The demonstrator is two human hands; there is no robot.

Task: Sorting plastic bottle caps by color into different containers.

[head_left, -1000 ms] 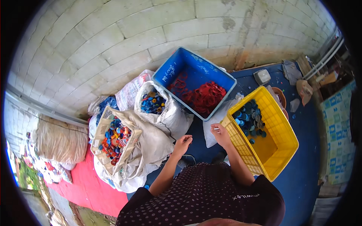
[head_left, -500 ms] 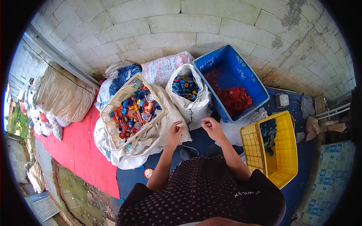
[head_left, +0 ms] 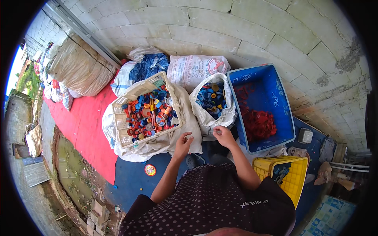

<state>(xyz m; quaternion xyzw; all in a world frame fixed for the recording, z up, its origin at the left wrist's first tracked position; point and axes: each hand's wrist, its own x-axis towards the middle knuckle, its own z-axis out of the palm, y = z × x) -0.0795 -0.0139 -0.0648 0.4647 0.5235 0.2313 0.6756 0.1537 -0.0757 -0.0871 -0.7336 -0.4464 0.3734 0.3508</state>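
Observation:
My left hand (head_left: 183, 145) hovers near the front right corner of a cream plastic basket (head_left: 118, 124), fingers loosely bent and apart, with nothing visible in it. Mixed bottle caps (head_left: 147, 114) in red, blue, orange and white fill that basket, which lies tilted on white sacks. Close to the front of an open white sack (head_left: 199, 114) is my right hand (head_left: 223, 137), its fingers half curled and apart, also showing nothing held. Blue caps (head_left: 212, 98) with a few yellow ones lie inside this sack.
Right of the sack stands a blue crate (head_left: 281, 106) with red plastic pieces (head_left: 258, 124). A yellow crate (head_left: 301, 177) holding dark blue caps is at the lower right. Behind are a printed sack (head_left: 195, 70) and a block wall (head_left: 212, 21). A round colourful disc (head_left: 150, 170) lies on the blue floor covering.
The view has swung, so the baskets, sack and crates now sit farther right and mostly lower. Both hands keep nearly the same pose, with nothing seen picked up or let go.

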